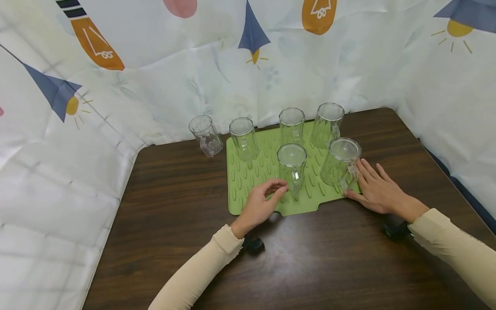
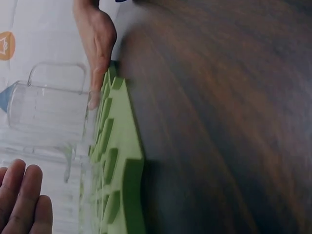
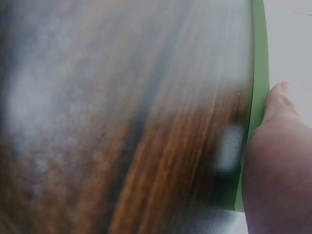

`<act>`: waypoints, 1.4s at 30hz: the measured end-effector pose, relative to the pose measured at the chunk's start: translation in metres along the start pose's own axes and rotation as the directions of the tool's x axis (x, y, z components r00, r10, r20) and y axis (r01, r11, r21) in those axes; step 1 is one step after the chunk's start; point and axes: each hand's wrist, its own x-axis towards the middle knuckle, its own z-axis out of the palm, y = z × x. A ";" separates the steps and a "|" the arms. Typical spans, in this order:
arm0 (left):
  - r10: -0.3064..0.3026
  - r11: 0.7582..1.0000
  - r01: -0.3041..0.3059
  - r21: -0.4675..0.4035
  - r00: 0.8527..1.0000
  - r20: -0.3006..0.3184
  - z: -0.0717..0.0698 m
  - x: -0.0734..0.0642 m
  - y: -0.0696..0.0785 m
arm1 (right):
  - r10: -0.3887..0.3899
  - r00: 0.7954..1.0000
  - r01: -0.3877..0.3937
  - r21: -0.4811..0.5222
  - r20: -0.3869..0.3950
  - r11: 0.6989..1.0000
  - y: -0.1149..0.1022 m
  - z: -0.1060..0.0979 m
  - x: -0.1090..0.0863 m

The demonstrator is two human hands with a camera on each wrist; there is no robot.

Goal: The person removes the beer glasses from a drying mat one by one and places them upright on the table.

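Note:
My left hand hovers over the front edge of a green drying mat, fingers loosely bent with nothing between them. Just beyond its fingertips stands an upside-down glass mug, handle toward me. My right hand lies with fingers spread at the mat's front right corner; its thumb reaches onto the green edge in the right wrist view. Close beside those fingers is another upside-down glass mug. In the left wrist view, left-hand fingers show near the clear glass.
Along the mat's back stand more glass mugs: one at left, one in the middle and one at right. Another glass mug stands on the dark wooden table, left of the mat. A patterned white curtain hangs behind.

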 end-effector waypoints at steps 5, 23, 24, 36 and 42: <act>0.027 0.999 -0.027 -0.018 1.000 0.007 0.008 -0.001 -0.002 | -0.006 1.000 0.006 -0.005 0.006 1.000 -0.002 -0.002 0.002; 0.141 0.981 -0.141 -0.134 0.990 -0.003 0.033 0.006 -0.006 | -0.035 0.999 0.035 -0.003 -0.026 0.999 0.002 0.003 -0.002; 0.154 0.978 -0.153 -0.141 0.988 -0.005 0.034 0.007 -0.007 | -0.034 0.999 0.034 -0.005 -0.026 0.999 0.002 0.003 -0.003; 0.173 0.963 -0.176 -0.205 0.984 -0.037 0.041 0.010 -0.012 | -0.028 1.000 0.028 -0.014 -0.013 1.000 0.003 0.003 -0.002; 0.190 0.958 -0.200 -0.205 0.980 -0.066 0.044 0.011 -0.012 | -0.027 1.000 0.027 -0.006 -0.013 1.000 0.003 0.004 -0.002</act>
